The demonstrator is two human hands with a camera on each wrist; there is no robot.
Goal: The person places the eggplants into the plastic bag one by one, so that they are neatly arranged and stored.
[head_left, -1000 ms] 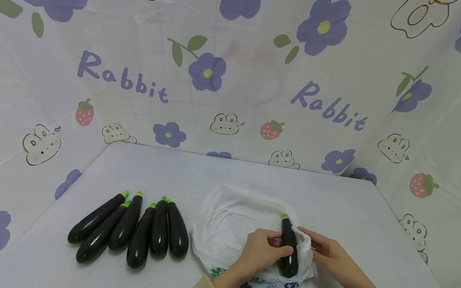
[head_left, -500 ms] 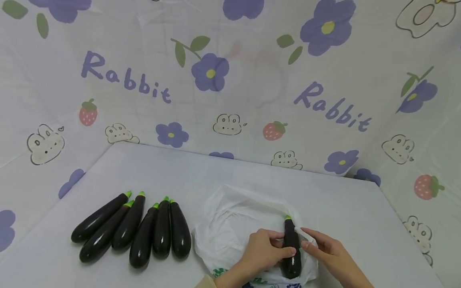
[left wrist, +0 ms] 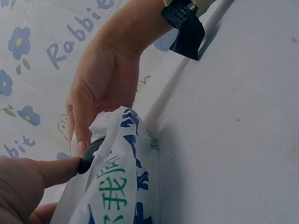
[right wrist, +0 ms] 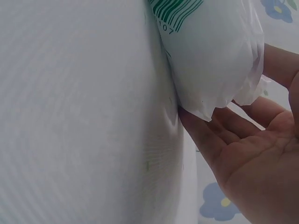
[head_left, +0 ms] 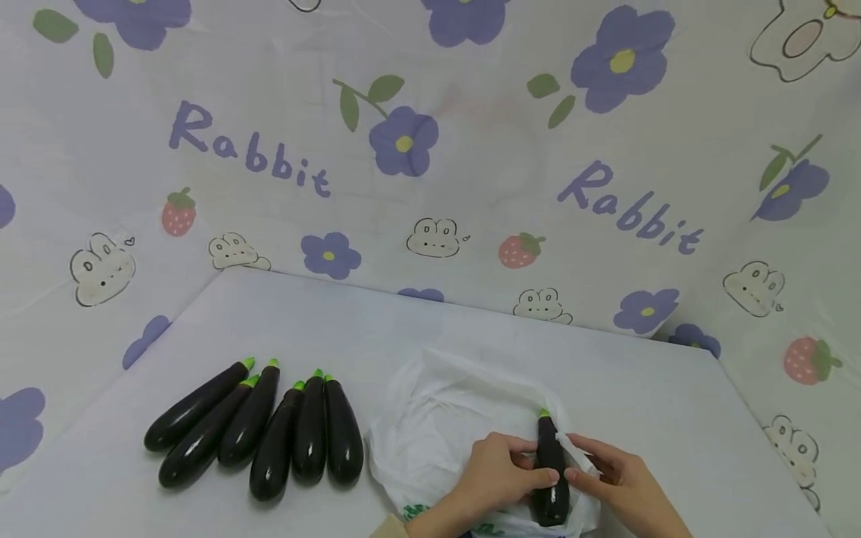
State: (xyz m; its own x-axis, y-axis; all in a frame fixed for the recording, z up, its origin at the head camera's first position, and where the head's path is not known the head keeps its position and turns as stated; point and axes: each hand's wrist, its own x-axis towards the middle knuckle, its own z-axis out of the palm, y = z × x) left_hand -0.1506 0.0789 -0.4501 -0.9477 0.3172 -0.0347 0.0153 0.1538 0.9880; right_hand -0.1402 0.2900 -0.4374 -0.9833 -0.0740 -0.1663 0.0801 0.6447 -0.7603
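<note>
A glossy dark eggplant [head_left: 553,502] with a green stem tip lies in the right side of an open white plastic bag [head_left: 430,418]. My left hand [head_left: 501,472] holds it between thumb and fingers. On the bag's right rim, my right hand [head_left: 622,478] pinches the plastic, its thumb inside, close beside the eggplant. Green and blue print shows on the bag [left wrist: 114,186] in the left wrist view, where only a dark bit of the eggplant [left wrist: 91,156] peeks out. The right wrist view has the right hand's fingers [right wrist: 205,135] under the bag's crumpled edge [right wrist: 210,70].
Several more eggplants [head_left: 269,456] lie side by side to the left of the bag, stems pointing away. The white tabletop [head_left: 323,314] reaches back to a hanging cloth [head_left: 471,179] printed with flowers and rabbits.
The right thumb has come from behind the bag's rim to its inner side, near the eggplant. The left hand keeps its hold. The head view has shifted slightly.
</note>
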